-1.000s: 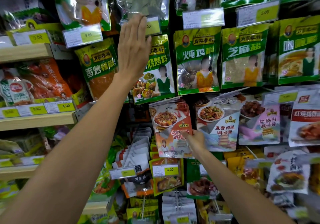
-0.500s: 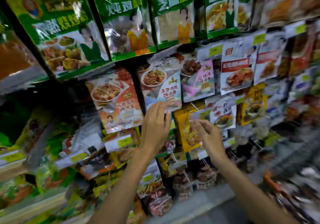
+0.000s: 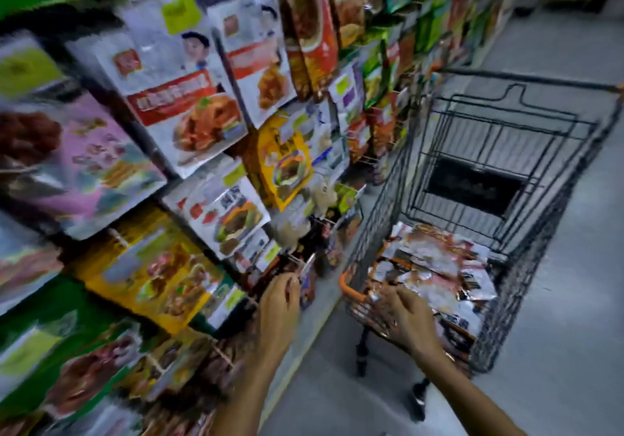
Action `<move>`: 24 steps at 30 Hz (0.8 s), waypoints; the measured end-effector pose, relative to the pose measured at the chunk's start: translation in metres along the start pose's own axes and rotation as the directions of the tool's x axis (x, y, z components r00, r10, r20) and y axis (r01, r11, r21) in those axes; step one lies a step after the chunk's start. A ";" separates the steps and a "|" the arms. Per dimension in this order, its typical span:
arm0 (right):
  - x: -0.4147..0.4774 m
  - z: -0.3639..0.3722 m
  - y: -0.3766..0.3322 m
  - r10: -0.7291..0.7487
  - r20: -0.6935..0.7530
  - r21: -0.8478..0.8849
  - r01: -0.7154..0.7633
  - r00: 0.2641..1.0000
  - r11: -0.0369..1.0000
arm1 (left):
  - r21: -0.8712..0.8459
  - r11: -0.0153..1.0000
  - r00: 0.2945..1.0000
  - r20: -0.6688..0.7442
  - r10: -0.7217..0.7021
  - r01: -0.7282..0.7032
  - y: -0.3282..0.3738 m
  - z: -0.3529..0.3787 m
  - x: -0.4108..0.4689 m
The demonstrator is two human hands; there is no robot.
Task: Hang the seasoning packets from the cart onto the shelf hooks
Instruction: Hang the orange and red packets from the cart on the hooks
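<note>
Over the cart's [image 3: 499,151] near rim the right hand [image 3: 410,317] hovers, fingers curled, grip unclear, packets [image 3: 439,260] just beyond it; left hand [image 3: 280,304], loosely closed, lies nearer the shelf hooks [image 3: 297,260].

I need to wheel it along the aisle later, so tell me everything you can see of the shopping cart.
The shopping cart is a dark wire-mesh basket with an orange corner trim near the shelf. It stands upright on the grey floor beside the shelving, one caster visible below. A loose pile of seasoning packets covers its near end; the far end shows bare mesh. The right hand reaches over its near rim; contact is blurred.
</note>
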State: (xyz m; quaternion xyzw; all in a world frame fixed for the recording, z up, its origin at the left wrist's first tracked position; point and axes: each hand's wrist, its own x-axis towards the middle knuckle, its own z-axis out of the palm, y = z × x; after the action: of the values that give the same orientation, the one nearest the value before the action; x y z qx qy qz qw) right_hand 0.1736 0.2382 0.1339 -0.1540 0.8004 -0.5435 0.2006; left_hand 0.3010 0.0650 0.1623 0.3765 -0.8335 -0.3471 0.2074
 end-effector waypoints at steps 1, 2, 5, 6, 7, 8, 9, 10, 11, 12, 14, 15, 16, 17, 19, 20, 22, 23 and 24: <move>0.010 -0.010 0.013 0.030 -0.028 -0.035 -0.031 0.999 0.999 | 0.010 1.000 0.999 0.040 -0.002 0.001 0.003 0.017 0.010; 0.019 -0.018 0.025 0.061 -0.054 -0.064 -0.065 0.997 0.996 | 0.022 1.000 0.997 0.082 0.003 -0.005 0.006 0.032 0.021; 0.049 -0.040 0.058 0.170 -0.107 -0.101 -0.181 0.980 0.978 | 0.083 0.995 0.979 0.198 0.046 -0.064 0.015 0.070 0.055; 0.059 -0.045 0.068 0.208 -0.123 -0.097 -0.220 0.970 0.971 | 0.101 0.991 0.972 0.226 0.064 -0.089 0.017 0.081 0.069; 0.070 -0.048 0.078 0.240 -0.142 -0.089 -0.254 0.960 0.963 | 0.120 0.987 0.966 0.247 0.078 -0.111 0.020 0.093 0.084; 0.081 -0.051 0.087 0.270 -0.163 -0.082 -0.286 0.949 0.955 | 0.139 0.982 0.960 0.265 0.087 -0.128 0.021 0.105 0.099; 0.093 -0.053 0.096 0.300 -0.187 -0.076 -0.318 0.936 0.945 | 0.151 0.978 0.955 0.282 0.095 -0.142 0.023 0.117 0.115; 0.106 -0.055 0.105 0.323 -0.215 -0.068 -0.344 0.922 0.936 | 0.153 0.975 0.948 0.298 0.107 -0.159 0.024 0.129 0.131; 0.119 -0.057 0.114 0.346 -0.241 -0.062 -0.370 0.907 0.927 | 0.147 0.974 0.940 0.318 0.119 -0.173 0.025 0.142 0.148; 0.133 -0.057 0.123 0.372 -0.262 -0.049 -0.398 0.890 0.916 | 0.143 0.973 0.931 0.343 0.125 -0.183 0.026 0.155 0.165; 0.163 -0.060 0.138 0.417 -0.293 -0.024 -0.442 0.861 0.897 | 0.165 0.968 0.917 0.382 0.113 -0.188 0.026 0.182 0.201; 0.178 -0.062 0.145 0.420 -0.300 -0.035 -0.450 0.856 0.892 | 0.189 0.965 0.913 0.397 0.095 -0.183 0.027 0.196 0.218; 0.193 -0.063 0.153 0.413 -0.308 -0.056 -0.450 0.857 0.892 | 0.205 0.962 0.906 0.414 0.083 -0.182 0.027 0.210 0.234; 0.210 -0.064 0.160 0.407 -0.313 -0.077 -0.450 0.858 0.890 | 0.203 0.960 0.899 0.430 0.087 -0.190 0.027 0.224 0.248; 0.241 -0.064 0.176 0.408 -0.315 -0.082 -0.453 0.857 0.888 | 0.172 0.966 0.888 0.451 0.095 -0.191 0.027 0.253 0.272; 0.258 -0.063 0.187 0.420 -0.307 -0.065 -0.459 0.854 0.886 | 0.157 0.971 0.885 0.456 0.091 -0.181 0.026 0.266 0.281; 0.292 -0.058 0.208 0.471 -0.273 -0.009 -0.492 0.839 0.871 | 0.143 0.973 0.878 0.470 0.092 -0.178 0.022 0.290 0.297; 0.309 -0.055 0.218 0.499 -0.248 0.022 -0.510 0.831 0.860 | 0.133 0.974 0.873 0.476 0.101 -0.185 0.019 0.301 0.303; 0.324 -0.052 0.228 0.525 -0.226 0.065 -0.525 0.820 0.848 | 0.121 0.974 0.871 0.478 0.112 -0.191 0.015 0.309 0.309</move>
State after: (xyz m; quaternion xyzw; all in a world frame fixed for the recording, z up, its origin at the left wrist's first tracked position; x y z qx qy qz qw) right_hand -0.1411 0.2123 -0.1116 0.1377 0.8300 -0.4813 0.2461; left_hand -0.0889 -0.0356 -0.0087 0.2306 -0.9116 -0.3404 -0.0048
